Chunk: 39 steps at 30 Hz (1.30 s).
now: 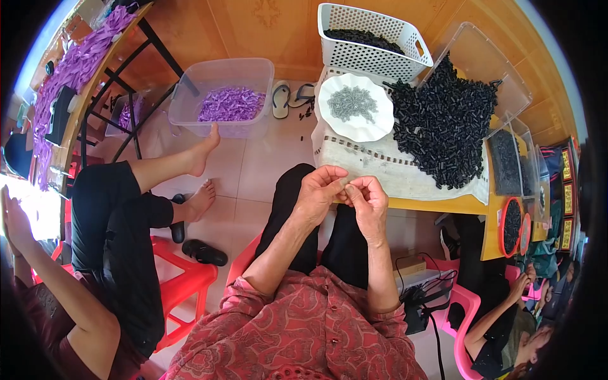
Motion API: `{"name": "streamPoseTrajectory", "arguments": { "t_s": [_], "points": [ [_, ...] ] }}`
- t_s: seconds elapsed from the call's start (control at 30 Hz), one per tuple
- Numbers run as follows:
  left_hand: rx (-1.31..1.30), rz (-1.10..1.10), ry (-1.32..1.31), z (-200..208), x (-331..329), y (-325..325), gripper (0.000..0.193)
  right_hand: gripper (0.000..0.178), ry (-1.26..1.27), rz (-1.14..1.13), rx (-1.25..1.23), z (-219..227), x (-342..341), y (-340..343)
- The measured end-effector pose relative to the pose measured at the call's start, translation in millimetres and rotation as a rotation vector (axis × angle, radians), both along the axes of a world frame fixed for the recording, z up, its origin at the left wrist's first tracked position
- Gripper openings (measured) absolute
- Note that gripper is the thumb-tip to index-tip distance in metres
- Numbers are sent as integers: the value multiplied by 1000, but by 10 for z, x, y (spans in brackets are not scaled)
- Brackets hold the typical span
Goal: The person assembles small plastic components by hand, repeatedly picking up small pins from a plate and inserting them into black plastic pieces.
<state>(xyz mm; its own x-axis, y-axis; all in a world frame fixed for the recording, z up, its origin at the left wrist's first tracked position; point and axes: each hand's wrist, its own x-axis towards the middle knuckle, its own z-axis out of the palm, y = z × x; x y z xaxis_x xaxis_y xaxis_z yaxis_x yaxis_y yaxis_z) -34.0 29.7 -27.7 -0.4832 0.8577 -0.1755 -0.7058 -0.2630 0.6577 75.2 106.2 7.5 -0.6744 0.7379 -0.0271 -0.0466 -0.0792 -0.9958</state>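
My left hand [320, 192] and my right hand [368, 204] meet over my lap, just off the near edge of the table. Thumbs and fingers of both are pinched together, tip against tip. Whatever sits between them is too small and too covered to name. Beyond my hands, a white scalloped plate [329, 126] holds a heap of small grey pieces [352, 103]. To its right spreads a big pile of short black tube-like pieces [443, 120]. Both rest on a pale cloth [354, 161] laid over the yellow table [437, 204].
A white perforated basket [373, 57] with black pieces stands behind the plate. Clear bins [506, 76] stand at the right. At left, a clear tub [221, 69] of purple pieces sits on the floor near a co-worker's bare feet [201, 199]. Another person [506, 323] sits at right.
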Motion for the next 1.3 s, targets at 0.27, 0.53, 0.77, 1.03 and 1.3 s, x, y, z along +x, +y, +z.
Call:
{"name": "streamPoseTrajectory", "arguments": {
  "t_s": [0.27, 0.53, 0.77, 1.03, 1.3],
  "points": [
    [-153, 75, 255, 71, 0, 37, 15, 8, -67, -120, 131, -16, 73, 114],
    [-413, 350, 944, 125, -8, 14, 12, 7, -161, -267, 329, -15, 215, 477],
    [-459, 431, 1452, 135, 2, -108, 16, 12, -244, -303, 410, -105, 329, 710],
    [-468, 409, 1412, 141, 7, -125, 16, 9, -235, -336, 493, -195, 297, 967],
    [-465, 395, 1372, 108, -4, -128, 16, 9, -273, -352, 518, -174, 322, 1020]
  ]
}}
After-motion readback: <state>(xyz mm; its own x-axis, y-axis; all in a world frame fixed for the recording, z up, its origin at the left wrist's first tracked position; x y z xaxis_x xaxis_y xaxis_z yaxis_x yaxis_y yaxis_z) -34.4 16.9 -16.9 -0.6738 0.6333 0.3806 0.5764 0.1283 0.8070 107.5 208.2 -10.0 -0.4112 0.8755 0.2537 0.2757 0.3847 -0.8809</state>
